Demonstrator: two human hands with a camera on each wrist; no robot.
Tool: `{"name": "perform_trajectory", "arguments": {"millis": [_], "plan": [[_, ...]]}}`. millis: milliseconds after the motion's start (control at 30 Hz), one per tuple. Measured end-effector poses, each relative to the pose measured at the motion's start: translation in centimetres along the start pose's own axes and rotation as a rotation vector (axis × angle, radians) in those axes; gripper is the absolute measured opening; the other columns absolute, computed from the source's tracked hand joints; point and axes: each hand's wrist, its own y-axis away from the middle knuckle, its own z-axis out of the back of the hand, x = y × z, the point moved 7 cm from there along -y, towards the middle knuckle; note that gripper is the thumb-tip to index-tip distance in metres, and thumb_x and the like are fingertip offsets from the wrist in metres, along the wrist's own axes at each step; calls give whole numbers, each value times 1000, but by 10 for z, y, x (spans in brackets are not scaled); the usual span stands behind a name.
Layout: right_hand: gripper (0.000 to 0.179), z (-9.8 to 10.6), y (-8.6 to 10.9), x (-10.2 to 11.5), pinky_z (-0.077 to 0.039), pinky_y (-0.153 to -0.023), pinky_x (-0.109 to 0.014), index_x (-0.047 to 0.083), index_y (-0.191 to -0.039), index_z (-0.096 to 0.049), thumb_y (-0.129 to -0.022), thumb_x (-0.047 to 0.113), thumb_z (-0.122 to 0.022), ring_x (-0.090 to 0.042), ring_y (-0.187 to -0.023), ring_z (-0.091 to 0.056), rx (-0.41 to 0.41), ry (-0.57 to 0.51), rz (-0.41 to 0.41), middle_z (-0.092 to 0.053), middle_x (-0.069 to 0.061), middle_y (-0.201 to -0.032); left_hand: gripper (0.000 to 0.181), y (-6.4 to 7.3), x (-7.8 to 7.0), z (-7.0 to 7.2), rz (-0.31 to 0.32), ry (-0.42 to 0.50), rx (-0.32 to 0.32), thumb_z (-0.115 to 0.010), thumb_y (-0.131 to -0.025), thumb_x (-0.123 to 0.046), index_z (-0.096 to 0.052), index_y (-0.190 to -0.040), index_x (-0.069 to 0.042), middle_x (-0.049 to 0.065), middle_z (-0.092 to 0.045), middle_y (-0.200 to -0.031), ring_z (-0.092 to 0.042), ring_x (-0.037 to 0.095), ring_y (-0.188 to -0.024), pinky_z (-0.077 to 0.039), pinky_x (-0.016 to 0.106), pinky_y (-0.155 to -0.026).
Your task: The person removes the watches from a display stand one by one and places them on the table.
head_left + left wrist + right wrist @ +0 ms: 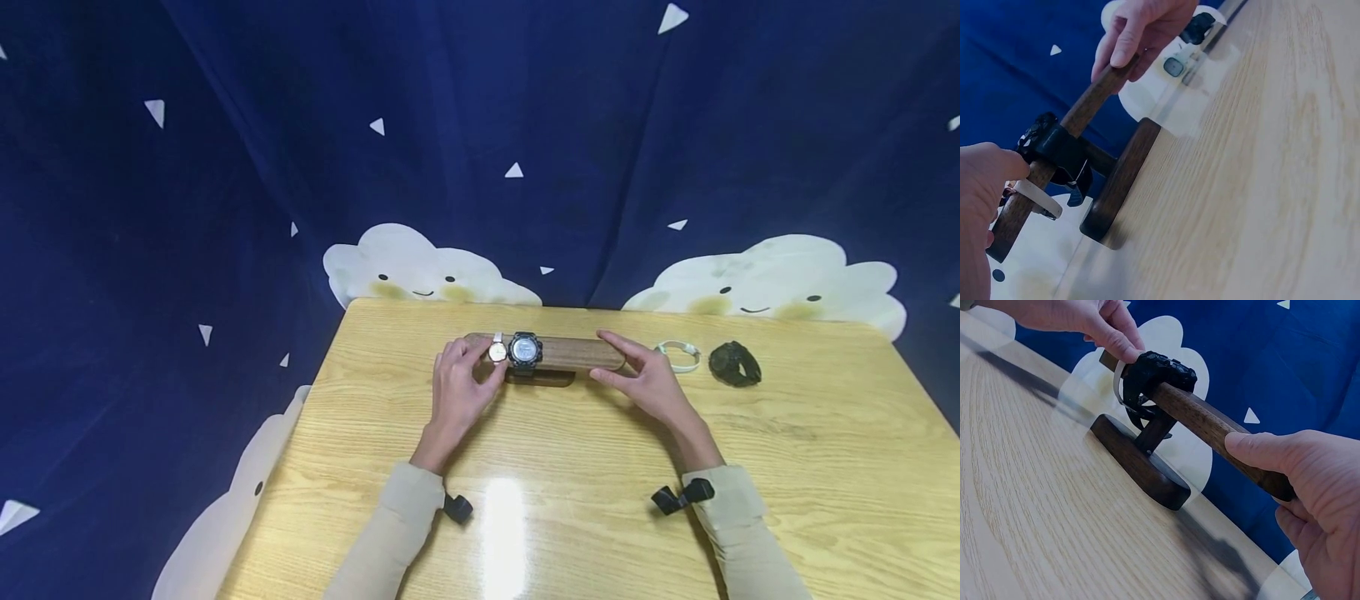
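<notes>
A wooden watch stand [573, 352] has a flat crossbar held above a dark base [1124, 181] by a short post [1155, 430]. Around the crossbar, left of its middle, sits a black digital watch [525, 350]. A small watch with a white strap [498, 351] hangs beside it, nearer the bar's left end. My left hand [459, 387] pinches this small watch between thumb and forefinger. With thumb below and fingers above, my right hand [651, 382] grips the crossbar's right end. The small watch's face is mostly hidden in both wrist views.
Right of the stand, a white-strapped watch [681, 356] and a second black watch [735, 364] lie on the wooden table [585, 492]. Behind the table's back edge hangs a dark blue curtain [465, 167] with white clouds and triangles.
</notes>
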Motion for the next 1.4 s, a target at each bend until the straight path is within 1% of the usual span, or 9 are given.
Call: {"name": "perform_trajectory", "arguments": {"millis": [133,233,400,667,867,967,1100,1267,1400], "plan": [[63,0,0,1,-35,-115,-11,15,-148,-59,-90,11,-84,-33,-147,-45,3,-4,-1,-56,-14,-152,43,1,1,0,22,5,0,-86,-86,-28,-77,-121,-6,2,-62,-84,-50,16,-75,-40,28,-69],[64,0,0,1,-35,-115,-11,13,-148,-59,-89,9,-84,-34,-146,-45,-1,-7,-7,-57,-14,-152,41,1,1,1,24,7,-13,-86,-86,-26,-77,-120,-6,1,-63,-84,-51,15,-75,-41,28,-69],[65,1,1,1,-35,-116,-13,8,-149,-58,-90,10,-84,-34,-147,-45,1,-14,-14,-56,-15,-152,38,1,1,2,24,8,-30,-86,-84,-24,-78,-116,-5,2,-62,-81,-53,16,-74,-43,30,-69],[65,1,-1,0,-34,-115,-10,2,-148,-57,-90,10,-84,-37,-146,-45,3,-4,4,-56,-17,-151,36,-1,6,6,57,20,-45,-84,-82,-22,-79,-113,-3,5,-63,-79,-52,17,-73,-43,31,-70],[67,1,-1,1,-36,-116,-13,2,-149,-56,-88,7,-84,-37,-145,-46,4,4,-10,-56,-19,-151,35,-2,8,11,54,28,-72,-84,-81,-22,-80,-109,-2,9,-65,-77,-52,18,-71,-44,31,-68],[67,1,-2,2,-36,-115,-12,2,-149,-56,-88,6,-84,-39,-145,-46,7,6,-6,-56,-21,-151,35,-4,10,12,52,36,-86,-84,-80,-21,-80,-108,-1,12,-65,-75,-52,18,-70,-44,31,-67],[66,2,-3,4,-35,-114,-10,4,-148,-57,-89,8,-85,-37,-145,-47,8,-2,1,-57,-19,-150,35,-6,12,15,50,35,-102,-84,-80,-21,-80,-107,0,13,-65,-73,-51,18,-68,-46,33,-67],[65,2,-2,2,-35,-114,-10,6,-148,-58,-90,11,-84,-38,-145,-46,9,13,9,-57,-17,-151,35,-7,13,17,47,37,-97,-84,-79,-22,-80,-106,0,14,-65,-73,-53,21,-68,-47,34,-68],[64,2,-1,1,-35,-114,-11,8,-148,-58,-90,12,-84,-36,-146,-46,10,23,5,-57,-16,-151,35,-7,16,19,63,50,-88,-84,-79,-21,-80,-106,2,15,-66,-74,-56,24,-68,-49,35,-69]]}}
